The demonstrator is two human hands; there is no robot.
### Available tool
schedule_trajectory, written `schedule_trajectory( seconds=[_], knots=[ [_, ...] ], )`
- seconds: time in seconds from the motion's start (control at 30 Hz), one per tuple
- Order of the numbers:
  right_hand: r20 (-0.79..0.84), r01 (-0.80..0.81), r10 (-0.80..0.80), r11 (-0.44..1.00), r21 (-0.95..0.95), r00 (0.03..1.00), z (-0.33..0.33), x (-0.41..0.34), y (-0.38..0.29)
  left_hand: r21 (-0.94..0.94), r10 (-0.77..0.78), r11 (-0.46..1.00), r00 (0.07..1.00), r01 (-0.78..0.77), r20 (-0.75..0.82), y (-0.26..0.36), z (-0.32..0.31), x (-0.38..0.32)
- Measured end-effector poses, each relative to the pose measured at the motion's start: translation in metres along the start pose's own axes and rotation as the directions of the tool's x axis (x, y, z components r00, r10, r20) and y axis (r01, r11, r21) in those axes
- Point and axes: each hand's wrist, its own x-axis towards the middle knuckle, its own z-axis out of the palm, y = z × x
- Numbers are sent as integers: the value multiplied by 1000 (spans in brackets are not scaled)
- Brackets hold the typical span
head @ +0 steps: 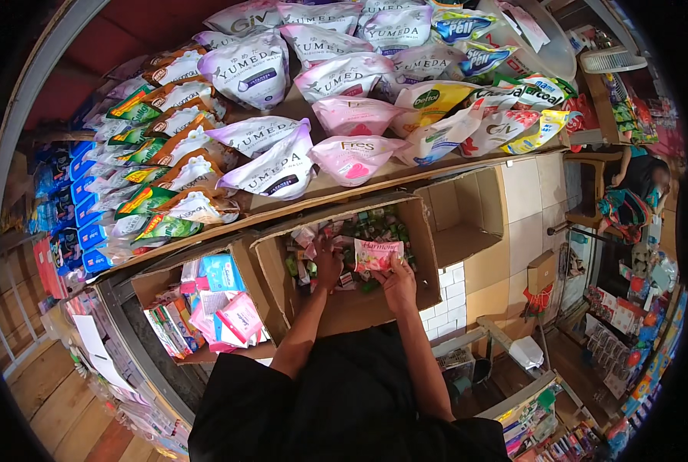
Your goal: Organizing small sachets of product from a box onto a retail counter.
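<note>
In my right hand (400, 283) is a pink wrapped Harmony soap pack (377, 254), pinched at its right end above an open cardboard box (358, 315). Small packets and green-labelled items (384, 222) cover the bottom of that box. My left hand (328, 263) reaches down into the same box, its fingers among the packets beside a pale pink pack (305, 238). Shadow and the back of the hand hide whether those fingers grip anything.
To the left, another carton (234, 263) holds pads in packets and toothpaste boxes. A bare-bottomed carton (465, 216) stands at the right. Beyond is a shelf (263, 203) crowded with refill pouches (352, 159). A person (632, 190) sits at far right.
</note>
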Motion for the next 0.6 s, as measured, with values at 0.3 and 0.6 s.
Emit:
schedule_trajectory(
  seconds=[0.3, 0.6],
  knots=[
    [-20, 15, -15, 1000, 4, 1000, -9, -9, -1, -281, 25, 958, 966, 50, 258, -55, 13, 57],
    [-71, 35, -33, 999, 38, 997, -16, -14, -1, -269, -34, 956, 954, 118, 298, -22, 0, 63]
  ],
)
